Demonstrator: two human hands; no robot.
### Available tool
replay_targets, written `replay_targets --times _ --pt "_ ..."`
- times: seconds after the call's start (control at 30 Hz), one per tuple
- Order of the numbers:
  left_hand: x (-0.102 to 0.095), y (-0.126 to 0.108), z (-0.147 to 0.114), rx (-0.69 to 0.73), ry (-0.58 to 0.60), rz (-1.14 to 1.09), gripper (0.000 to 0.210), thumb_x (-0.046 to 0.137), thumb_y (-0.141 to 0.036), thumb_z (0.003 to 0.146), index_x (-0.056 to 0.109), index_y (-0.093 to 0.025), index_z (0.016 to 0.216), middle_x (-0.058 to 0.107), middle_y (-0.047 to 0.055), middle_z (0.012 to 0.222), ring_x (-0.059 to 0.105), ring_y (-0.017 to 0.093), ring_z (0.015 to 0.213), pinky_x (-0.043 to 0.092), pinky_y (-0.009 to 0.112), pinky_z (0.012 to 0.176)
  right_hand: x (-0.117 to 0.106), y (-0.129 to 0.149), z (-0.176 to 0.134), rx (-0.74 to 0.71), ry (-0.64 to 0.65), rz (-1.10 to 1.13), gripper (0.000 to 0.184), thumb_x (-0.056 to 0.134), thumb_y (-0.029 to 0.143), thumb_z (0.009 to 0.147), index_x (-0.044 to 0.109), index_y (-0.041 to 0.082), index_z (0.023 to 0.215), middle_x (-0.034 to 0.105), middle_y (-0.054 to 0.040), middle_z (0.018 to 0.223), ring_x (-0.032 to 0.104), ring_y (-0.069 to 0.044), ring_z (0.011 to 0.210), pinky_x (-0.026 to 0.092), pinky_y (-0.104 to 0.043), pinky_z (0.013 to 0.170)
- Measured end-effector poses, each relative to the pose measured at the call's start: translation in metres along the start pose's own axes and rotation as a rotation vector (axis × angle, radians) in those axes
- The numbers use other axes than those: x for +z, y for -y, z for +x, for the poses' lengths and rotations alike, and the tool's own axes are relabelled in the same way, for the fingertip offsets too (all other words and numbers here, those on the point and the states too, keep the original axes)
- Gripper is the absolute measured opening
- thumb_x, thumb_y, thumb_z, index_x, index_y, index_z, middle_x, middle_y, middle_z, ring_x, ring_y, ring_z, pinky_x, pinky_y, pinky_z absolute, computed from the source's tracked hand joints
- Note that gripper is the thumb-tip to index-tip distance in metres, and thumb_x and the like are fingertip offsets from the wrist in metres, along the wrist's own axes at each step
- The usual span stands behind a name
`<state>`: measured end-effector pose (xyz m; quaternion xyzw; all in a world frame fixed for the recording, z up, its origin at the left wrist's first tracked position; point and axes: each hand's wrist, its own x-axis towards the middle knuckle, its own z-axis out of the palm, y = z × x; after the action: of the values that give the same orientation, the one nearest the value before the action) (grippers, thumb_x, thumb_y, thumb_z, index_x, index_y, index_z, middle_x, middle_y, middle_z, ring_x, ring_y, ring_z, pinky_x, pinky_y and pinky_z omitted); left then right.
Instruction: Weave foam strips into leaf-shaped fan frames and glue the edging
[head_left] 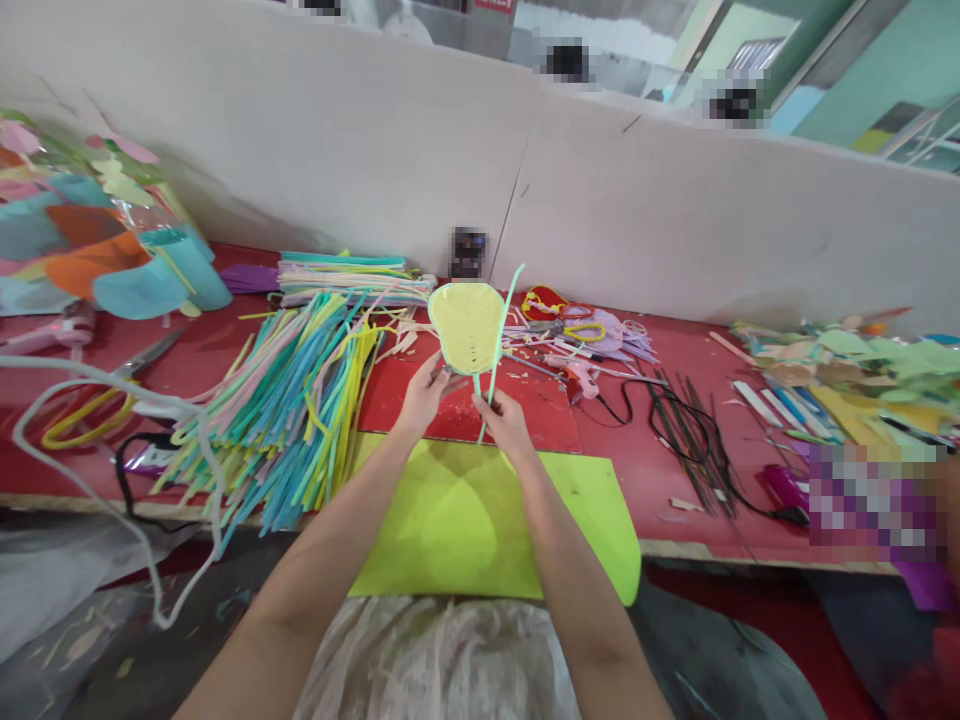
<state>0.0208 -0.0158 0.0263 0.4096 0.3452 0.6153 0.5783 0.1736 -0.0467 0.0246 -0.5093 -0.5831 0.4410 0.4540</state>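
Observation:
My left hand (426, 392) is closed on the lower left edge of a pale yellow rounded cutout (471, 322) with mint-green edging. The cutout is upright, narrower at its top than a disc and a little uneven in outline. My right hand (504, 415) pinches a long mint-green strip (503, 325), which stands upright along the cutout's right side. A short green stem runs down from the cutout to my right fingers. Whether the strip touches the edge along its whole length I cannot tell. Under my hands lie a red board (536, 410) and a lime-green sheet (465, 520).
Colored strips (292, 400) lie piled on the left, near yellow-handled scissors (97, 415). A pink glue gun (581, 375) with a black cord (712, 440) is right of the board. Thin dark sticks (686, 430) lie farther right. A white partition (360, 140) stands behind the red table.

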Motion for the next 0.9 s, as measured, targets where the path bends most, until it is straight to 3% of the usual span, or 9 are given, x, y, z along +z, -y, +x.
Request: replay_targets --times 0.63,0.9 --pt "0.0021 0.0011 -0.002 0.021 -0.022 0.043 0.05 0.057 -0.036 0.08 0.046 -0.02 0.126 0.062 0.009 0.115 0.064 0.022 0.098 0.052 0.037 0.086 -0.0007 0.0009 0.0009 -0.014 -0.017 -0.061 0.04 0.055 0.06 0.071 0.051 0.021 0.068 0.04 0.0048 0.049 0.038 -0.011 0.049 0.03 -0.023 0.046" --pt "-0.0034 0.0035 0.0024 0.036 -0.068 0.134 0.03 0.06 -0.037 0.077 0.055 -0.018 0.1 0.067 0.008 0.094 0.067 0.02 0.084 0.053 0.036 0.078 -0.0007 0.0017 -0.0011 -0.042 -0.032 -0.089 0.041 0.053 0.061 0.072 0.053 0.02 0.068 0.041 0.0039 0.051 0.039 -0.012 0.051 0.031 -0.023 0.048"
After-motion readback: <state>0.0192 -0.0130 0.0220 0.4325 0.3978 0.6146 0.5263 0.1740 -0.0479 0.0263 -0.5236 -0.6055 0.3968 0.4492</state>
